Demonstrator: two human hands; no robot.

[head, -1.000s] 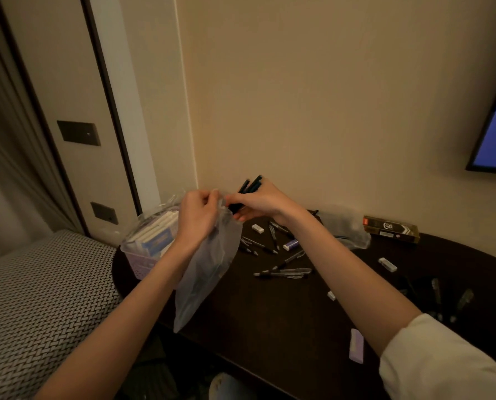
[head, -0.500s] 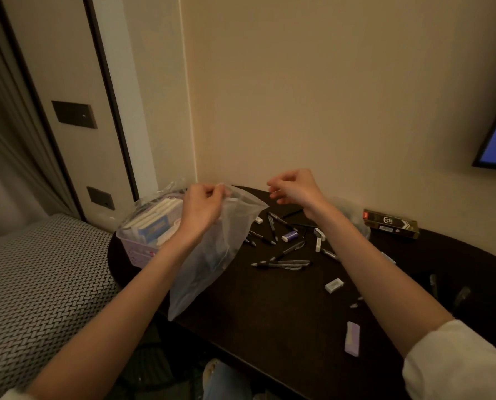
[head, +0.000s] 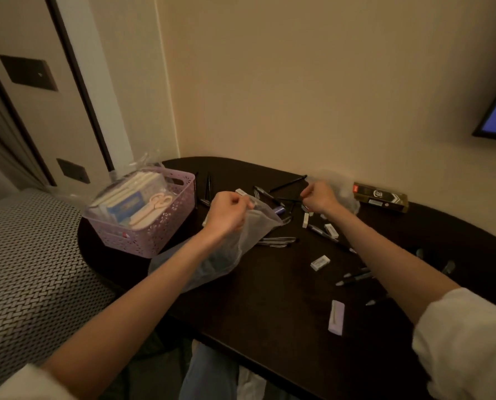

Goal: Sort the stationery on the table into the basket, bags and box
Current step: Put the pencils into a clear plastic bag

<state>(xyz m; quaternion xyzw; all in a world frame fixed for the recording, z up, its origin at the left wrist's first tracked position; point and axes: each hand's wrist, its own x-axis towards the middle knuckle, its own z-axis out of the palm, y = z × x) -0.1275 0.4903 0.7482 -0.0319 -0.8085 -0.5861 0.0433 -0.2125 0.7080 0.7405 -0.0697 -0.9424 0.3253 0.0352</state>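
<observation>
The left hand [head: 229,213] pinches the clear bag [head: 226,249] open at its rim, while the right hand [head: 320,196], fingers curled, reaches over the black pens [head: 287,184] lying just beyond its fingertips, long axes running left-right.

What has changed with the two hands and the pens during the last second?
The right hand no longer holds its bunch of dark pens and has gone down to the pens on the table. The left hand still grips the mouth of the plastic bag.
</observation>
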